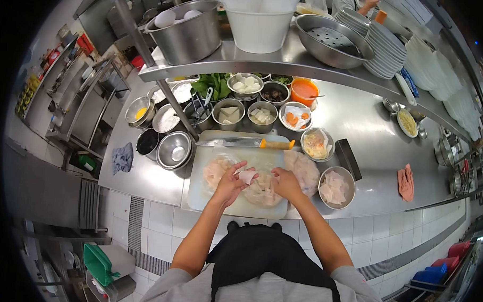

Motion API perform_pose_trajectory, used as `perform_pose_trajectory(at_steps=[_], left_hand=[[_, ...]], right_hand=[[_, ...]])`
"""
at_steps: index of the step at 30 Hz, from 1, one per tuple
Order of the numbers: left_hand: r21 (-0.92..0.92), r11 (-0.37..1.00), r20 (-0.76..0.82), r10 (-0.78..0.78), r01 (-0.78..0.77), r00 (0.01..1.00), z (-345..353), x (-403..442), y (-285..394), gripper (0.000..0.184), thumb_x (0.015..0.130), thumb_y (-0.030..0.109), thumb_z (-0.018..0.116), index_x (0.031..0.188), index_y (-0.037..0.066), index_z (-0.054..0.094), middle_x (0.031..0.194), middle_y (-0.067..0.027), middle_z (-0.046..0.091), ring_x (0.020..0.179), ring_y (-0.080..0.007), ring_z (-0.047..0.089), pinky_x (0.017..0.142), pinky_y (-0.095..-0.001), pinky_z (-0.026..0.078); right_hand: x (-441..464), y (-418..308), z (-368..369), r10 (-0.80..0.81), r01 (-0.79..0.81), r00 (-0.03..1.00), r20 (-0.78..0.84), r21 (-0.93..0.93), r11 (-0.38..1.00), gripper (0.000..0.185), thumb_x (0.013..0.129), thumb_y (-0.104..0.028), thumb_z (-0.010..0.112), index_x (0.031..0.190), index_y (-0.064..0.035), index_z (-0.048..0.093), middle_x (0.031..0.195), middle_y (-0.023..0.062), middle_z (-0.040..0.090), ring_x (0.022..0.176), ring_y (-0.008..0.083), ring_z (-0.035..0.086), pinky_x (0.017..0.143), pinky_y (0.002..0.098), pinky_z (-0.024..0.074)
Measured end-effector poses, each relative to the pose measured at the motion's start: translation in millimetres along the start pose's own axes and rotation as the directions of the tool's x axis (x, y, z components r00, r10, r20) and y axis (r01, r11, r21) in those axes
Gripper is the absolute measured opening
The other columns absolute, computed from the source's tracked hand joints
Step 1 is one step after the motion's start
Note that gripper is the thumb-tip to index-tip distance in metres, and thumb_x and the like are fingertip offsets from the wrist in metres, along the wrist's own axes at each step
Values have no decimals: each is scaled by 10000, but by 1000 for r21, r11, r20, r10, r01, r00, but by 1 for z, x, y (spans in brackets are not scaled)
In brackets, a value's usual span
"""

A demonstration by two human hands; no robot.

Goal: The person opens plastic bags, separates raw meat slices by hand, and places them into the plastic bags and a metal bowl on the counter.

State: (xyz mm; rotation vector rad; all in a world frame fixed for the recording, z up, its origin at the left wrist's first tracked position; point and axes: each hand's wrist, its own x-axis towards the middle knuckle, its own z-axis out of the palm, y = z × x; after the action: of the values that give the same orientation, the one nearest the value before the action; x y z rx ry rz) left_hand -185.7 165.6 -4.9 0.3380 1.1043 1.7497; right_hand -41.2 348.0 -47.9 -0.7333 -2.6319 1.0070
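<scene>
My left hand (228, 185), palm turned up, holds a pale slice of raw meat or fish (247, 176) in its fingers. Opposite it, my right hand (287, 184) has curled fingers at the edge of a clear plastic bag (262, 193) of pale pieces; what they pinch is hidden. Both hands are above a white cutting board (198, 192). More pale raw meat (215, 168) lies on the board's left side, and a bagged pale heap (304, 173) is at its right. A knife with a yellow-orange handle (277, 145) lies across the board's far edge.
A metal bowl of pale slices (335, 187) stands right of the board, near a dark rectangular block (348, 159). Several ingredient bowls line the back, including an orange sauce container (304, 91). A steel shelf (276, 67) overhangs them. Cloths (405, 183) lie at both sides.
</scene>
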Motion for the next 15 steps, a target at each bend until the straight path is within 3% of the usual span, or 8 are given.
perform_pose_trajectory(at_steps=[1,3,5,7,10,13,15], left_hand=[[-142,990,23,-12,15,1000,0,-2,0,638,844,-149,494,1432,46,342,1382,-235,478,1239,-347,548,995,-371,473],[-256,967,22,-8,14,1000,0,-9,4,618,852,-146,501,1421,42,352,1369,-234,488,1242,-356,541,1004,-386,473],[-367,930,14,0,5,1000,-6,-12,1,598,860,-143,507,1411,39,362,1355,-233,499,1246,-366,534,1012,-401,473],[-219,972,-97,70,-90,993,-17,-11,-5,588,851,-141,542,1386,50,391,1343,-228,505,1238,-361,541,1027,-420,464],[-168,978,-134,103,-125,986,-33,-23,-1,579,833,-139,586,1354,49,417,1349,-228,493,1229,-359,546,1049,-422,449],[-182,961,-191,172,-207,966,-47,-38,0,604,821,-130,611,1365,19,396,1363,-237,479,1217,-355,558,1031,-414,462],[-176,957,-226,190,-232,955,-59,-48,1,605,819,-132,610,1364,18,395,1364,-234,479,1236,-357,544,1036,-415,459]], right_hand=[[-1,-5,2,-9,9,1000,4,-3,1000,283,806,-192,638,1070,-93,653,945,113,691,919,330,618,816,435,495],[-5,-20,7,-27,94,986,164,-422,901,351,813,-243,670,1137,-113,639,1060,101,669,1021,308,596,860,443,487],[-4,-25,15,-1,80,986,169,-459,885,358,810,-248,673,1144,-123,636,1082,94,656,1042,312,578,873,444,476],[3,-29,23,14,77,984,178,-495,865,366,806,-253,675,1150,-133,634,1104,86,644,1062,315,561,887,445,465],[8,-27,25,57,82,975,217,-580,811,345,806,-233,665,1133,-125,636,1084,78,655,1069,303,560,896,439,455],[10,-29,19,77,47,977,200,-551,833,318,803,-155,651,1117,-107,630,1057,94,657,1050,310,564,887,439,464],[13,-36,13,1,58,990,141,-413,909,292,804,-79,635,1096,-81,646,984,138,681,966,313,623,826,412,503]])
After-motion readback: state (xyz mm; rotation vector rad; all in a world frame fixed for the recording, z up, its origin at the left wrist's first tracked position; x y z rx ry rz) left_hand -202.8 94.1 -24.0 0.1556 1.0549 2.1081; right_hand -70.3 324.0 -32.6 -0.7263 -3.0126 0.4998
